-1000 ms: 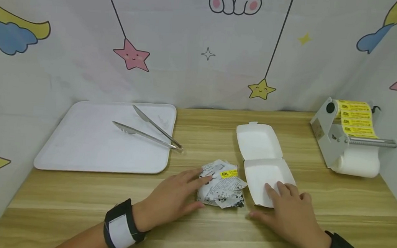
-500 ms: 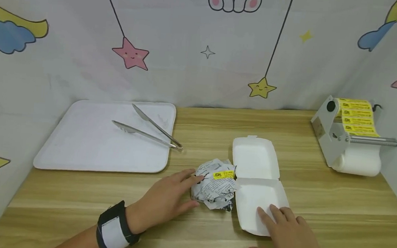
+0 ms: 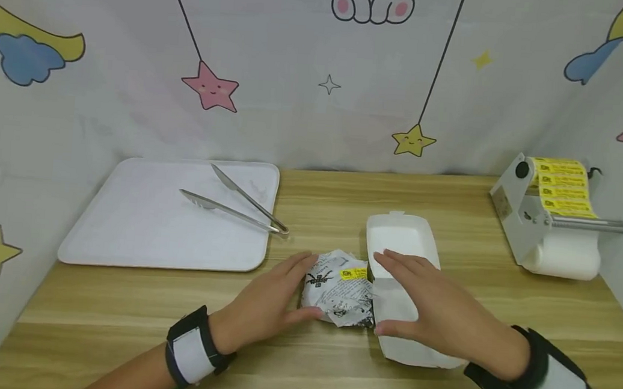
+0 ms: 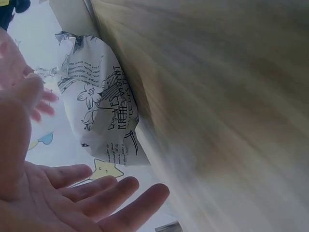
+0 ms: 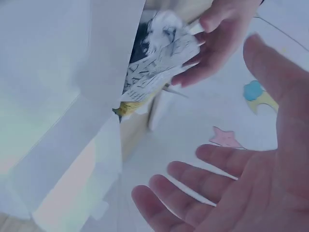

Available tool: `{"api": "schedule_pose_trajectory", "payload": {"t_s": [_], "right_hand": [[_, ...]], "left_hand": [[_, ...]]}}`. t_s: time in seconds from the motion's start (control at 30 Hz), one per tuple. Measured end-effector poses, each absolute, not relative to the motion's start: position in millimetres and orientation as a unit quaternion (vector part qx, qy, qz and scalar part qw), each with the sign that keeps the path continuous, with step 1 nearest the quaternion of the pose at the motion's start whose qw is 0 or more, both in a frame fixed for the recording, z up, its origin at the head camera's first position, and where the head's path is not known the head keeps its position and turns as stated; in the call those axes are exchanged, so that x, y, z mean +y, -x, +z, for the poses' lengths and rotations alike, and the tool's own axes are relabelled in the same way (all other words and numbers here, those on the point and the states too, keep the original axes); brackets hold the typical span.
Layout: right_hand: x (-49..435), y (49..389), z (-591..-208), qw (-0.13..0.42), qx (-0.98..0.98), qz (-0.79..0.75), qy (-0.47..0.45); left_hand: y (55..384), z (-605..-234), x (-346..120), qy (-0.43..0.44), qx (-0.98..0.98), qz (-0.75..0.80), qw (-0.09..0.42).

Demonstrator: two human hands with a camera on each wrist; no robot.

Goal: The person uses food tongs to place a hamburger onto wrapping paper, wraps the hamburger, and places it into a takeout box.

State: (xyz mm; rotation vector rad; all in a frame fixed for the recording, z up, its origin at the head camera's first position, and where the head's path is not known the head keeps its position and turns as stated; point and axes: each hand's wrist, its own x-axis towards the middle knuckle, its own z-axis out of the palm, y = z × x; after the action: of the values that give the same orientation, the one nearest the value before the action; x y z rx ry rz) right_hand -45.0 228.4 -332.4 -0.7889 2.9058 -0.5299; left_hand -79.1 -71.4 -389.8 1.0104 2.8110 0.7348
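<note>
A bundle wrapped in printed paper (image 3: 339, 293) with a yellow label lies on the table, against the left side of an open white clamshell box (image 3: 395, 345). My left hand (image 3: 269, 297) is at the bundle's left side, thumb and fingers spread around that end. In the left wrist view, the fingers (image 4: 130, 208) are extended and grip nothing. Over the box hovers my right hand (image 3: 439, 306), its thumb and fingers spread toward the bundle. The right wrist view shows its fingers (image 5: 188, 193) loosely extended, holding nothing. Part of the box is hidden beneath this hand.
A white tray (image 3: 168, 232) stands at the back left, with metal tongs (image 3: 234, 210) lying across its right edge. At the back right is a label dispenser (image 3: 551, 217) carrying a roll of yellow labels. A printed curtain (image 3: 278, 47) hangs behind the table.
The box first slid toward me under my right hand, ending beside the bundle. Then my right hand lifted off it and moved up and left. My left hand stayed by the bundle.
</note>
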Motion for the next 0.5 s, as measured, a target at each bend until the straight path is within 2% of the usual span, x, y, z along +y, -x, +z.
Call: {"api": "schedule_pose_trajectory", "payload": {"t_s": [0.2, 0.33, 0.5], "right_hand": [[200, 76, -356, 0.08, 0.934, -0.155, 0.312], [190, 80, -370, 0.091, 0.933, -0.145, 0.316], [181, 79, -380, 0.078, 0.94, -0.118, 0.309]], "left_hand": [[85, -395, -64, -0.327, 0.914, 0.235, 0.056], [87, -397, -62, -0.326, 0.915, 0.228, 0.063], [88, -399, -60, -0.323, 0.913, 0.238, 0.072]]}}
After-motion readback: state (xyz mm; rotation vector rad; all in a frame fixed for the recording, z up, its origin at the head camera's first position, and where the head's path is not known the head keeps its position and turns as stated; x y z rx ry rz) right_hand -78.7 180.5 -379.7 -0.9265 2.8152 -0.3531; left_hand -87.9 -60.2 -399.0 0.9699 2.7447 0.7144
